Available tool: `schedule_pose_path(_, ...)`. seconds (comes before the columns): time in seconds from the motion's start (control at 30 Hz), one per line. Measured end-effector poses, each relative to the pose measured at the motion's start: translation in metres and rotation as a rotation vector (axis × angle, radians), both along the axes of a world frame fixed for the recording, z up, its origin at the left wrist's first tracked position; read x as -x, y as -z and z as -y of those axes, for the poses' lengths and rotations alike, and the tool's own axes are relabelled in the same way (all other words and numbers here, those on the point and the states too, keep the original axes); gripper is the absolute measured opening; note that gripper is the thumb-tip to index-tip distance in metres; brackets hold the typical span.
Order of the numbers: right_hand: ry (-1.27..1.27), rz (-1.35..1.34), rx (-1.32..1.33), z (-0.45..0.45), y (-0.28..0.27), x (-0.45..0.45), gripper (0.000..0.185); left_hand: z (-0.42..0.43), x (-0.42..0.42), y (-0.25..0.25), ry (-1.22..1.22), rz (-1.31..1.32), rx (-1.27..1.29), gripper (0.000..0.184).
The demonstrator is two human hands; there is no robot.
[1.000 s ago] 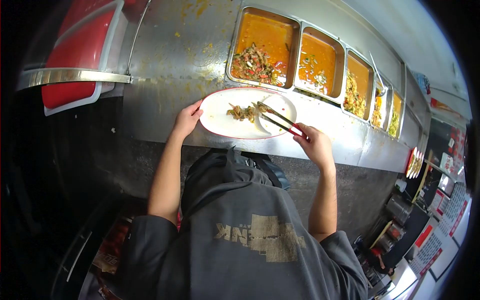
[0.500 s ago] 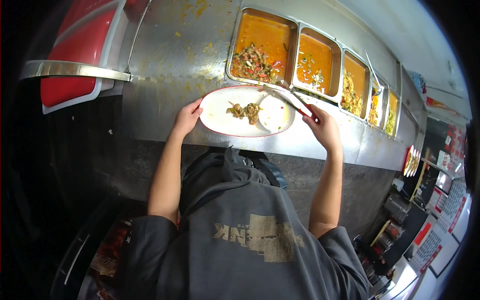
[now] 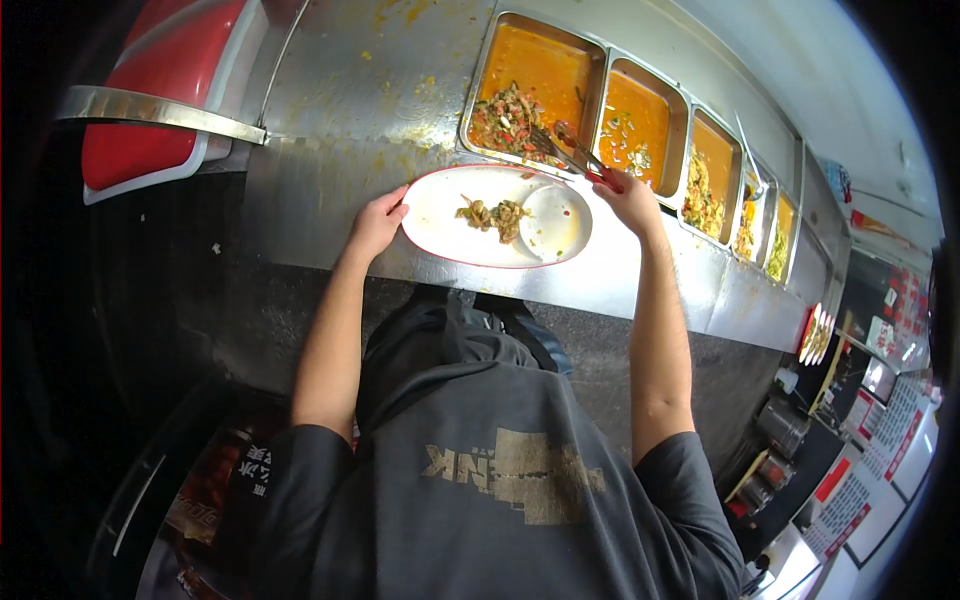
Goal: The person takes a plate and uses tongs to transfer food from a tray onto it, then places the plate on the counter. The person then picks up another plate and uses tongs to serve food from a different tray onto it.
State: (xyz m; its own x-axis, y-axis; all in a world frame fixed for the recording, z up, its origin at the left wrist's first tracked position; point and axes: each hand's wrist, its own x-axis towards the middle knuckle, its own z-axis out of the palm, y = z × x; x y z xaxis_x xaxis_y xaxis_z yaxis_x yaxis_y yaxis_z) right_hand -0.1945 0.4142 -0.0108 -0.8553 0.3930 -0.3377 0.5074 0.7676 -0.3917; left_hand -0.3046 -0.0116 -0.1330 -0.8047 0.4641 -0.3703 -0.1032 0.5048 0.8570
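My left hand [image 3: 380, 222] grips the left rim of an oval white plate [image 3: 430, 225] with a red edge. A small heap of cooked food [image 3: 492, 216] lies mid-plate, beside a round white dish [image 3: 557, 224] at its right end. In my right hand [image 3: 630, 203] is a pair of tongs [image 3: 577, 157] with red on the handles. The tongs' heads reach over the first metal pan [image 3: 466, 118], at the right side of its chopped meat and red pepper mix [image 3: 507, 118] in orange broth. Whether they hold any food I cannot tell.
More food pans [image 3: 690, 150] run to the right along the steel counter [image 3: 330, 200]; a ladle [image 3: 752, 170] rests in one. A red bin [image 3: 150, 130] and a metal rail [image 3: 165, 108] are at the left. Spilled food spots the counter.
My right hand has moved the tongs up and away from the plate, to the first pan. My left hand has stayed on the plate's rim.
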Motion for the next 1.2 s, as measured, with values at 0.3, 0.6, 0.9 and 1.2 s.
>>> schedule_pose_path(0.3, -0.083, -0.056, -0.107, 0.033, -0.055, -0.03, 0.045, -0.001, -0.004, -0.003, -0.03, -0.009, -0.009, 0.041)
schedule_pose_path(0.6, -0.229, -0.045, -0.227, 0.043, -0.038, -0.042, 0.049, 0.001, -0.003, 0.005, -0.027, 0.008, -0.007, 0.041)
schedule_pose_path(0.9, -0.157, -0.063, -0.215, 0.012, -0.025, -0.012, 0.049, -0.001, -0.004, 0.0, -0.06, 0.035, -0.019, 0.04)
schedule_pose_path(1.2, -0.242, 0.161, -0.348, 0.005, 0.0, 0.035, 0.044, -0.001, -0.005, 0.001, -0.063, 0.038, -0.011, 0.04)
